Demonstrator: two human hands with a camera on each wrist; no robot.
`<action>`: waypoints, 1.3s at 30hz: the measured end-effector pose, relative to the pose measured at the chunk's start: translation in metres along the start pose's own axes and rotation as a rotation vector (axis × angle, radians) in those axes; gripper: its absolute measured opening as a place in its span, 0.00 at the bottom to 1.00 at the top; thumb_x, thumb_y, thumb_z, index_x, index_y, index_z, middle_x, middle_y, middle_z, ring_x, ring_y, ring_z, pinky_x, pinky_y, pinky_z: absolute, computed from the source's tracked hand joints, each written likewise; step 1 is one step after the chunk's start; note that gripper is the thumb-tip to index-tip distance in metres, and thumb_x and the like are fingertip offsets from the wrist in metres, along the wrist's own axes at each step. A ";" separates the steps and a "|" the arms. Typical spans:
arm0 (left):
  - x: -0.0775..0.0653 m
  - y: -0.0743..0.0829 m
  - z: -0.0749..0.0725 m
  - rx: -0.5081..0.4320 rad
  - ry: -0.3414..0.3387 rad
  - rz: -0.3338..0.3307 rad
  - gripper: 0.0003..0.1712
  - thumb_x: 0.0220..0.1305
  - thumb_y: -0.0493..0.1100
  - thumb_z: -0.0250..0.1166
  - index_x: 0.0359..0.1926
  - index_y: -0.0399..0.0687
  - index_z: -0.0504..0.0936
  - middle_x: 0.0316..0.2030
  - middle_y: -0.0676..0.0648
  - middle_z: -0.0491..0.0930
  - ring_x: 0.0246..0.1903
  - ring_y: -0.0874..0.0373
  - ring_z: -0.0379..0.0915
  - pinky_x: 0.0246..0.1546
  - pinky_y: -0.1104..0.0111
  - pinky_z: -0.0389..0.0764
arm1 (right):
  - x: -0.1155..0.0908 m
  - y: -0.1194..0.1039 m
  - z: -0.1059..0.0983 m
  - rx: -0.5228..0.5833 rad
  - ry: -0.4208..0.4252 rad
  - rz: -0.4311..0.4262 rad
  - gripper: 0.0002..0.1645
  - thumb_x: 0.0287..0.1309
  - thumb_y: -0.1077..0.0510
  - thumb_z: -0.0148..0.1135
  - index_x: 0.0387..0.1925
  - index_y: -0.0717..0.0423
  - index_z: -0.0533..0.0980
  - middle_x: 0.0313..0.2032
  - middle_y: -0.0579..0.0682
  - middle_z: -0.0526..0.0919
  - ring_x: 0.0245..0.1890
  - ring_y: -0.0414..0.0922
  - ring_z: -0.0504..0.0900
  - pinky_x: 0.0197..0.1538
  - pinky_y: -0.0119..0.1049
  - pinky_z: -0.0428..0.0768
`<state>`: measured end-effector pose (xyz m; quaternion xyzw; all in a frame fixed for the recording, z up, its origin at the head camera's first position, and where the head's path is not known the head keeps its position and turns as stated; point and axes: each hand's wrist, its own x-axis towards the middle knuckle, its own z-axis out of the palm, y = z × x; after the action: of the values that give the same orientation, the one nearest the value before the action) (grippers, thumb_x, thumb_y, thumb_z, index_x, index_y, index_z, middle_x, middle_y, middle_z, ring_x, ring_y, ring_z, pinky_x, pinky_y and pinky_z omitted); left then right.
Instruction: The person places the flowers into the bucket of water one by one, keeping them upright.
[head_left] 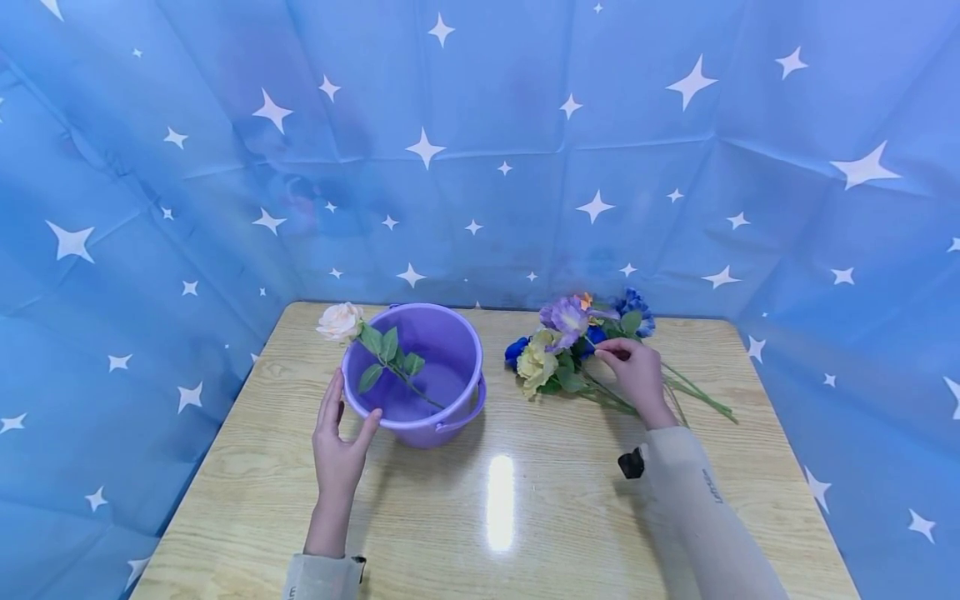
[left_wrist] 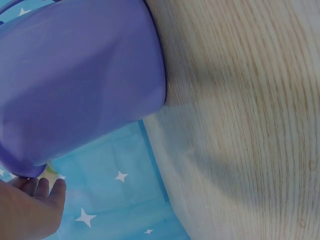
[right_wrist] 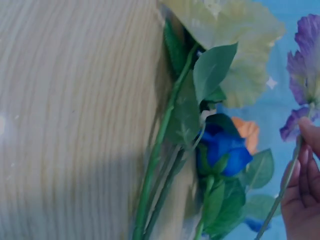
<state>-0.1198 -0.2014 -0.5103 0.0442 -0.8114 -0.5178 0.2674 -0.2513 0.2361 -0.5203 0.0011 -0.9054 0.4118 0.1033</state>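
Observation:
A purple bucket (head_left: 427, 432) stands on the table with a pale pink rose (head_left: 340, 322) leaning in it, its bloom over the left rim. At the bucket's left side, my left hand (head_left: 339, 454) touches the rim with fairly straight, spread fingers and thumb. In the left wrist view, those fingers (left_wrist: 42, 190) rest against the rim. My right hand (head_left: 636, 375) pinches the stem of a purple iris-like flower (head_left: 567, 320) between thumb and fingers. In the right wrist view, the purple bloom (right_wrist: 306, 75) is raised beside the other flowers.
Beneath the right hand lie a pale yellow flower (head_left: 537, 363), blue roses (head_left: 516, 353), an orange flower (head_left: 585, 301) and a ruffled blue flower (head_left: 634, 308). Their green stems (head_left: 705, 397) point toward the right. A blue star-patterned curtain (head_left: 480, 192) surrounds the wooden table (head_left: 555, 517).

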 end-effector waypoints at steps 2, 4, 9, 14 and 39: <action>0.000 0.000 0.000 0.002 0.001 0.000 0.47 0.56 0.38 0.74 0.75 0.50 0.63 0.74 0.44 0.63 0.73 0.46 0.59 0.73 0.55 0.66 | 0.001 -0.005 0.001 0.010 -0.003 -0.003 0.11 0.63 0.54 0.67 0.42 0.56 0.86 0.36 0.56 0.88 0.32 0.46 0.82 0.30 0.28 0.78; 0.000 0.000 0.000 0.001 0.004 0.002 0.47 0.56 0.38 0.74 0.75 0.50 0.63 0.74 0.44 0.63 0.73 0.47 0.60 0.74 0.63 0.66 | 0.002 -0.009 0.002 0.014 -0.007 -0.004 0.12 0.63 0.54 0.67 0.42 0.57 0.86 0.37 0.56 0.88 0.33 0.47 0.82 0.30 0.28 0.78; 0.000 0.002 -0.001 -0.009 0.008 0.009 0.46 0.56 0.38 0.74 0.74 0.49 0.64 0.74 0.44 0.63 0.72 0.46 0.60 0.69 0.85 0.62 | 0.005 -0.021 0.005 0.032 -0.020 -0.001 0.12 0.64 0.53 0.66 0.43 0.57 0.85 0.38 0.56 0.88 0.34 0.50 0.83 0.32 0.29 0.79; 0.000 0.002 -0.002 -0.007 0.006 0.012 0.46 0.56 0.38 0.74 0.74 0.48 0.64 0.74 0.44 0.63 0.72 0.45 0.60 0.67 0.88 0.60 | 0.008 -0.032 0.009 0.058 -0.020 -0.015 0.12 0.63 0.52 0.67 0.42 0.56 0.86 0.37 0.56 0.88 0.33 0.48 0.83 0.31 0.28 0.78; 0.000 -0.001 0.000 -0.002 -0.002 0.000 0.47 0.57 0.38 0.74 0.75 0.52 0.63 0.75 0.46 0.62 0.73 0.47 0.59 0.72 0.54 0.65 | 0.026 -0.089 0.026 0.148 -0.065 -0.097 0.10 0.63 0.56 0.67 0.42 0.56 0.85 0.39 0.56 0.88 0.35 0.48 0.83 0.35 0.30 0.81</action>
<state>-0.1204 -0.2021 -0.5109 0.0435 -0.8110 -0.5188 0.2667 -0.2738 0.1596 -0.4657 0.0657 -0.8742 0.4719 0.0934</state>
